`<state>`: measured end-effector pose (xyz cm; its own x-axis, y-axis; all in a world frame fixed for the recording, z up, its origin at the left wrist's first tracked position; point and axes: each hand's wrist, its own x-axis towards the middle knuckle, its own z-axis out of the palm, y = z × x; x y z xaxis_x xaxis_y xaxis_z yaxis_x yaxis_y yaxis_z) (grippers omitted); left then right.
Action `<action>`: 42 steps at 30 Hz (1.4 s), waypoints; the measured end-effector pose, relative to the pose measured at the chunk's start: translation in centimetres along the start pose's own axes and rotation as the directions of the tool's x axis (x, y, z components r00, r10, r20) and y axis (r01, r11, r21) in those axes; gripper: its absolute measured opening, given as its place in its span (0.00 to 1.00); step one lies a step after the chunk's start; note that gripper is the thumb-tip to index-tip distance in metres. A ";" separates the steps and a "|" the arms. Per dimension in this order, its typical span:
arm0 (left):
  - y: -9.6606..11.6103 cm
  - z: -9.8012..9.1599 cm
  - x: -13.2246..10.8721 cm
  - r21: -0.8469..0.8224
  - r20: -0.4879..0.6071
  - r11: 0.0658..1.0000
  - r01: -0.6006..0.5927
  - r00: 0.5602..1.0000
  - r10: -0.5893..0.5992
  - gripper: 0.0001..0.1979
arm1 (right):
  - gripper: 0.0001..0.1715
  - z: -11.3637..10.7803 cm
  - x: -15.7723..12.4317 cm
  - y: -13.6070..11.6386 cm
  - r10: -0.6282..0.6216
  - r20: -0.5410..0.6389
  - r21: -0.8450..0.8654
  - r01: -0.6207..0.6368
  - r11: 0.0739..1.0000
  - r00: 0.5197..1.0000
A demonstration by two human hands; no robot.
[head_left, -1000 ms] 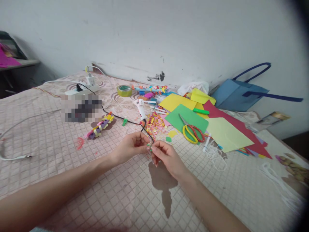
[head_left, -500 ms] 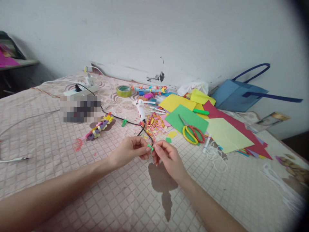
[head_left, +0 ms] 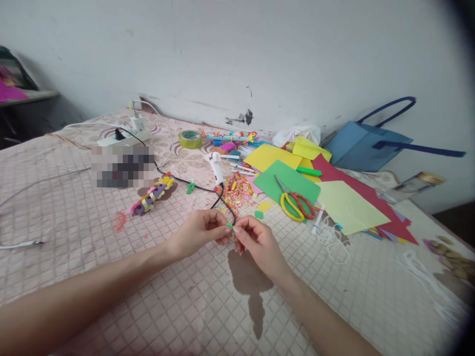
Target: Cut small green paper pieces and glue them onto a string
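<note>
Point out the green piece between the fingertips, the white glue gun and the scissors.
Green piece (head_left: 229,225): head view, its exposed part.
Glue gun (head_left: 217,171): head view, white handle.
Scissors (head_left: 289,193): head view, near the pivot.

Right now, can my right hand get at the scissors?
Probably yes: the scissors lie uncovered, handles on the near side, and nothing tall stands between them and your right hand. That hand seems busy at the small green piece, so it may need freeing first.

Room: seemingly a home — one corner given to papercraft
Wall (head_left: 166,49): plain white, scuffed
Tablecloth (head_left: 148,301): lattice-printed, household in look
Tools: hot-glue gun (head_left: 215,169), scissors (head_left: 291,193)
Paper: green sheet (head_left: 269,180), cut scraps (head_left: 236,192) — strewn about
</note>
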<state>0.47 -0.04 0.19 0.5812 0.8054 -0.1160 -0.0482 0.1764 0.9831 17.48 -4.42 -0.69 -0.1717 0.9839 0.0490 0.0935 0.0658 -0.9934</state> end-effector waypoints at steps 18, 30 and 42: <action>0.4 -0.2 0.0 -0.003 0.002 0.999 0.044 0.999 -0.044 0.12 | 0.10 0.0 0.3 -0.2 0.074 0.044 0.196 -0.081 0.977 0.996; 0.1 -0.2 -0.1 0.010 0.005 0.999 0.045 0.999 -0.045 0.11 | 0.14 0.0 0.2 -0.1 0.068 0.047 0.169 -0.076 0.983 0.997; 0.0 -0.3 0.0 0.032 0.023 0.998 0.050 0.998 -0.051 0.12 | 0.14 -0.2 0.2 0.0 0.058 0.092 0.115 -0.069 0.991 0.994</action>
<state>0.19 0.13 0.14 0.6013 0.7824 -0.1623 0.0070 0.1980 0.9802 17.61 -4.18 -0.63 -0.2554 0.9666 -0.0186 -0.0080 -0.0213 -0.9997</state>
